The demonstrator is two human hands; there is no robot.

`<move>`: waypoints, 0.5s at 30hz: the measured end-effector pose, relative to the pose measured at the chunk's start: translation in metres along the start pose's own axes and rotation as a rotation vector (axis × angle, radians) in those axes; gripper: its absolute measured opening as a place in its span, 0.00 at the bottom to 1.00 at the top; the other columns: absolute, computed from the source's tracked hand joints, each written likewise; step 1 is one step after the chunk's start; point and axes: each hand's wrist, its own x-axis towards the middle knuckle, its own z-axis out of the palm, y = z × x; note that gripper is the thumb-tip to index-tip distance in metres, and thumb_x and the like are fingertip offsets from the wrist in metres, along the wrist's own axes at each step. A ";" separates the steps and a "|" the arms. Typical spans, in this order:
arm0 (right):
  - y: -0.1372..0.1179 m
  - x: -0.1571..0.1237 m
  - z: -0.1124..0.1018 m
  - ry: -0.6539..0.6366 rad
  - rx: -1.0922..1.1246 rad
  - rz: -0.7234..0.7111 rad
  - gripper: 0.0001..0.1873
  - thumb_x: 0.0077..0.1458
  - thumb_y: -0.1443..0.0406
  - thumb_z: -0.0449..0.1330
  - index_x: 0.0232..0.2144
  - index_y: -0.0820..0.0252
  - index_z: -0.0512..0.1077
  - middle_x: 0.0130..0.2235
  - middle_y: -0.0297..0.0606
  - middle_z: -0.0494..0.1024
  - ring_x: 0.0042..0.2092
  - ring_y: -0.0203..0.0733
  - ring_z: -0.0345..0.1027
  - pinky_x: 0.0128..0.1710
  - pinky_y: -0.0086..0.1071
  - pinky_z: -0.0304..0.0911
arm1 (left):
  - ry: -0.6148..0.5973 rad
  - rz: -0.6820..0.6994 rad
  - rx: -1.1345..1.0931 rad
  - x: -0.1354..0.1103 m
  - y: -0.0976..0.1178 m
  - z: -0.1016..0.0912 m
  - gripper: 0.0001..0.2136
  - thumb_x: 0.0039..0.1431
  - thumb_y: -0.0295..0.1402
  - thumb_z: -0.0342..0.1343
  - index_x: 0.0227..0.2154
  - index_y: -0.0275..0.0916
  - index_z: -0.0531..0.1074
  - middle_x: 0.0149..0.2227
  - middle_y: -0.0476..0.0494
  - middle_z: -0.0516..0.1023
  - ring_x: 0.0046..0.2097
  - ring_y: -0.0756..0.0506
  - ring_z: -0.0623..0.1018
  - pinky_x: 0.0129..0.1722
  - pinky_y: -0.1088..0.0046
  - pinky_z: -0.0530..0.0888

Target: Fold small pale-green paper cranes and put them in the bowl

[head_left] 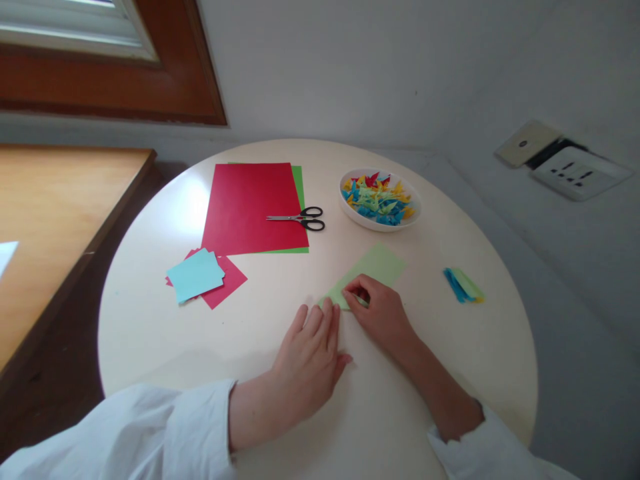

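Observation:
A light green paper sheet [376, 265] lies on the round white table [280, 400], in front of me. My right hand [381, 315] has its fingers curled in a pinch on the sheet's near corner. My left hand [309, 357] lies flat on the table with fingers stretched out, their tips touching the sheet's near left edge. Both arms wear white sleeves.
Black-handled scissors [303, 218] rest on a large red sheet [250, 207] over a green one. Small blue [195, 275] and red squares lie at the left. A white bowl [380, 200] of coloured folded pieces stands behind. A small stack of folded papers [463, 285] sits right. Wall sockets [575, 172] right.

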 end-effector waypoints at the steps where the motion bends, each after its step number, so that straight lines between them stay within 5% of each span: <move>1: 0.000 0.000 0.000 0.001 -0.002 0.001 0.05 0.49 0.65 0.54 0.23 0.59 0.67 0.24 0.33 0.73 0.26 0.35 0.64 0.28 0.28 0.57 | 0.000 0.001 -0.003 0.000 0.000 0.001 0.26 0.63 0.40 0.37 0.54 0.25 0.62 0.56 0.31 0.66 0.53 0.38 0.67 0.52 0.59 0.61; 15: 0.000 0.000 0.000 -0.007 -0.017 -0.018 0.05 0.49 0.66 0.53 0.23 0.59 0.66 0.23 0.32 0.70 0.25 0.34 0.62 0.27 0.27 0.56 | -0.024 -0.020 -0.060 0.006 -0.005 0.000 0.23 0.63 0.40 0.37 0.56 0.35 0.60 0.57 0.36 0.65 0.52 0.40 0.67 0.51 0.57 0.60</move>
